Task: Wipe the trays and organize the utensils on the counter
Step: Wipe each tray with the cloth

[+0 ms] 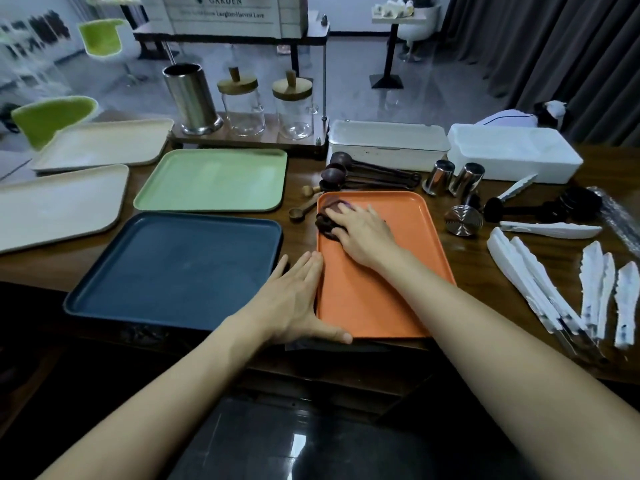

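An orange tray [374, 306] lies on the wooden counter in front of me. My right hand [363, 233] presses a dark purple cloth [327, 216] flat against the tray's far left corner. My left hand [298, 303] lies flat on the counter against the tray's left rim, thumb along its near edge. To the left sit a dark blue tray [180, 268], a green tray [214, 180] and two cream trays [55, 206]. Dark wooden spoons [363, 174] lie behind the orange tray. Paper-wrapped utensils [540, 282] lie at the right.
A steel utensil cylinder [192, 98] and two lidded glass jars [242, 105] stand on a rack at the back. Two white boxes [388, 143] sit behind the spoons. Steel cups [440, 176], a ridged metal disc [463, 224] and black measuring cups [568, 202] crowd the right side.
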Demonstrator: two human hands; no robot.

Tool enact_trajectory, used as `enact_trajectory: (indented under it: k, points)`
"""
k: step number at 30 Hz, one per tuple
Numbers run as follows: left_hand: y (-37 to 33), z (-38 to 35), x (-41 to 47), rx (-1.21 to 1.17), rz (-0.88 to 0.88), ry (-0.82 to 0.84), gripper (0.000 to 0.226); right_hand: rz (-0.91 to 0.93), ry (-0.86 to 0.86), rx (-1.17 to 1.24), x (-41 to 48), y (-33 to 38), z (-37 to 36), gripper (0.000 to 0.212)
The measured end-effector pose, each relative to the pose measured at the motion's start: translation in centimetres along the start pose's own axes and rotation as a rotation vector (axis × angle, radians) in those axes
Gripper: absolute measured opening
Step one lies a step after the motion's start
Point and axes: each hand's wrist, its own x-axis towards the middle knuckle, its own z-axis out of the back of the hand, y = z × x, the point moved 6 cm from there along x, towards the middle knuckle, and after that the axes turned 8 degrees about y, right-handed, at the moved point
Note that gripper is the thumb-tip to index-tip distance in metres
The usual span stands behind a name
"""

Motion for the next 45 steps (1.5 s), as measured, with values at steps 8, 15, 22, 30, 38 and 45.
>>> enact_trajectory:
  k: [8,15,22,30,38,45]
  points:
    - [-0.2,0.1,-0.3,-0.03,-0.002,-0.066,0.152,0.24,0.162,0.071,-9.1,1.6,-2.4,0.045]
    - [-0.1,0.0,0.5,0.153,0.02,0.056,0.143,0.315,0.244,0.135,-13.0,2.3,-1.9,0.042]
    - [0.5,-0.1,0.9,0.163,0.021,0.102,0.143,0.078,0.242,0.143,-17.8,-4.6,-2.1,0.046]
    - [-0.1,0.1,0.6,0.136,-0.028,0.092,0.14,-0.126,0.043,0.193,-18.6,-4.2,-1.2,0.04]
    - [0.8,1.2,0.6,-0.004,-0.062,0.024,0.123,-0.17,-0.086,0.408,-14.5,0.6,0.7,0.033]
    - [0.8,3.0,1.7,-0.159,-0.197,-0.204,0.05,-0.302,-0.229,0.404,-13.2,-0.7,3.4,0.016]
